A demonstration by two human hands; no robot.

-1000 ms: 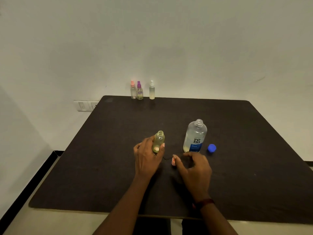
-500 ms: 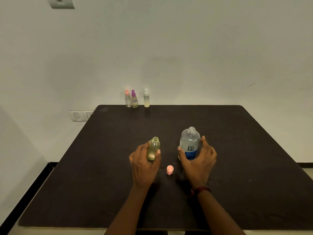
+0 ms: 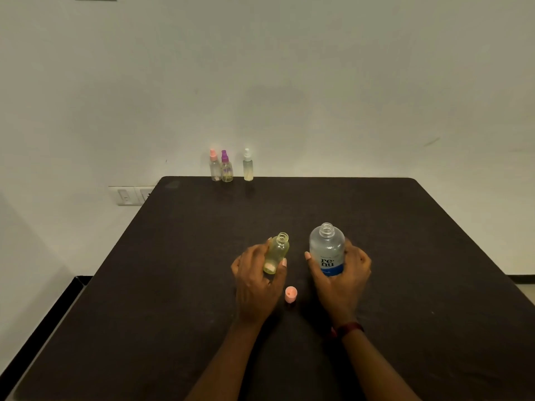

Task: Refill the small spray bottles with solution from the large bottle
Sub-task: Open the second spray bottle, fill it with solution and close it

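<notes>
Dark tabletop (image 3: 144,328) before pale wall (image 3: 347,82). Nearest, between the two forearms: loose pink cap (image 3: 290,294), just beside the left hand (image 3: 254,282). Left hand curled round uncapped small spray bottle (image 3: 278,251), slightly tilted; right hand (image 3: 347,273) wrapped round open large bottle (image 3: 326,247). Far edge, upright in a row: pink-topped bottle (image 3: 215,169), purple-topped bottle (image 3: 226,170), white-topped bottle (image 3: 248,169).

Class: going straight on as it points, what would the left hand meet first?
Probably nothing: bare table ahead of the left hand; the far spray bottles seem left of its line.
</notes>
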